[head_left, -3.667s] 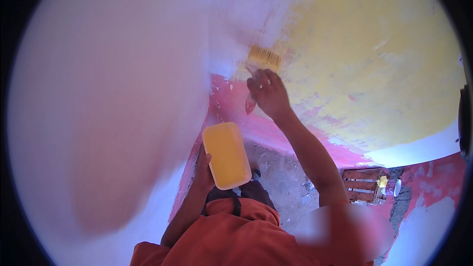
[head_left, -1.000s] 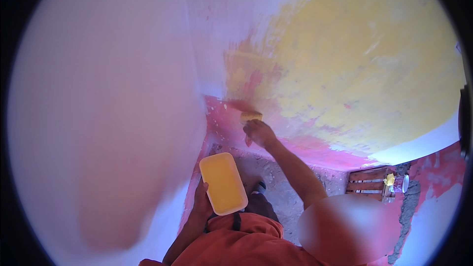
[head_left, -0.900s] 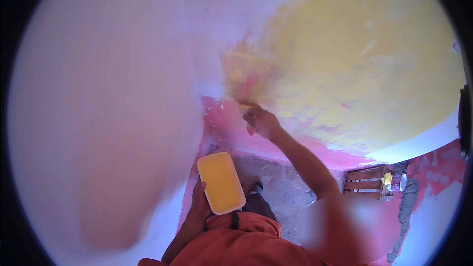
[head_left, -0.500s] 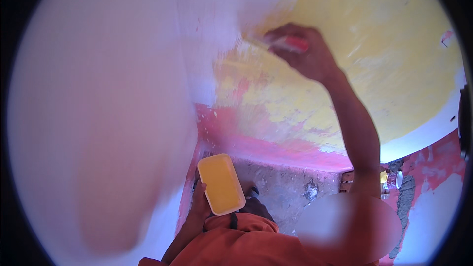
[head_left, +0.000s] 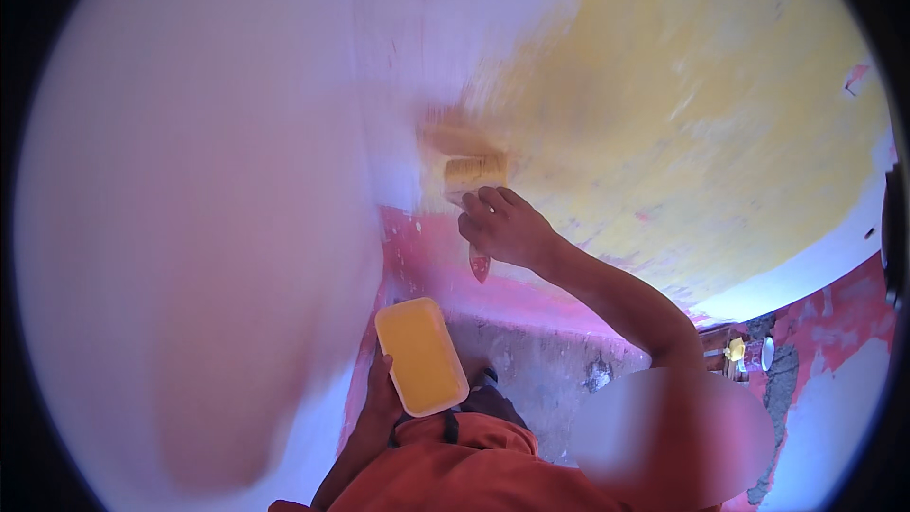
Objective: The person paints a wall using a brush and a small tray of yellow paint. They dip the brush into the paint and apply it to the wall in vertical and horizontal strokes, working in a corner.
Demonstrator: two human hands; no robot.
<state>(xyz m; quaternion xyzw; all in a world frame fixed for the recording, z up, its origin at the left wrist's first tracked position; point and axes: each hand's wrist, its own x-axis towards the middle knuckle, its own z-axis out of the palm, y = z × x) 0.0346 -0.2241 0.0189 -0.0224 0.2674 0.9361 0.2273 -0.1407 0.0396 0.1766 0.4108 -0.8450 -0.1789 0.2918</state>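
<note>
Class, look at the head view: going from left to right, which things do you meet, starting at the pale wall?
Pale wall → left hand → yellow paint tray → paintbrush → right hand → yellow-painted wall

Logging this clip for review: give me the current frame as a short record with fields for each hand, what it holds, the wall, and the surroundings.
right hand: the right hand grips a paintbrush, bristles against the wall, red handle tip showing below the palm
left hand: the left hand holds a rectangular tray of yellow paint from beneath
wall: the wall is largely yellow, with a pink band along the bottom and pale unpainted area to the left
clothing: orange garment
floor: rough grey floor below the wall
</note>
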